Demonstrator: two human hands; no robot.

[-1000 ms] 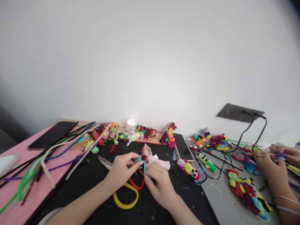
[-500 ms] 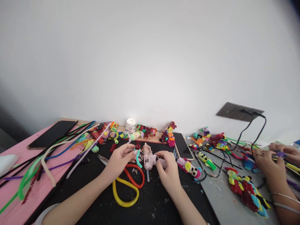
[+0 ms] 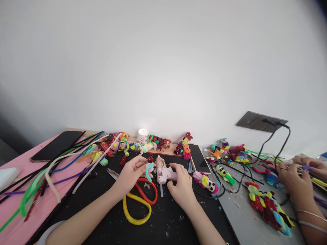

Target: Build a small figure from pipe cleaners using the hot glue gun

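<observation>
My left hand [image 3: 134, 175] is closed, pinching a curved teal pipe-cleaner piece [image 3: 148, 174] in its fingertips. Whatever else lies behind those fingertips is partly hidden. Just to the right, a pale pink hot glue gun [image 3: 163, 175] lies on the black mat [image 3: 163, 224], its nozzle end crusted brown and a clear glue stick poking out towards me. My right hand [image 3: 181, 182] is around the gun's handle, fingers on the far side and thumb on the near side. Scissors [image 3: 137, 208] with red and yellow handles rest beneath my left hand.
Loose pipe cleaners [image 3: 55, 170] and a dark phone [image 3: 58, 146] lie to the left. Pipe-cleaner figures [image 3: 182, 146], a paper cup [image 3: 142, 136] and another phone [image 3: 200, 160] line the wall side. At right, another person's hands [image 3: 293, 177] work near plugged-in cables [image 3: 282, 146].
The teal piece has turned and shifted slightly left in my left hand. My right thumb has slid back from the gun's trigger area, showing more of the handle.
</observation>
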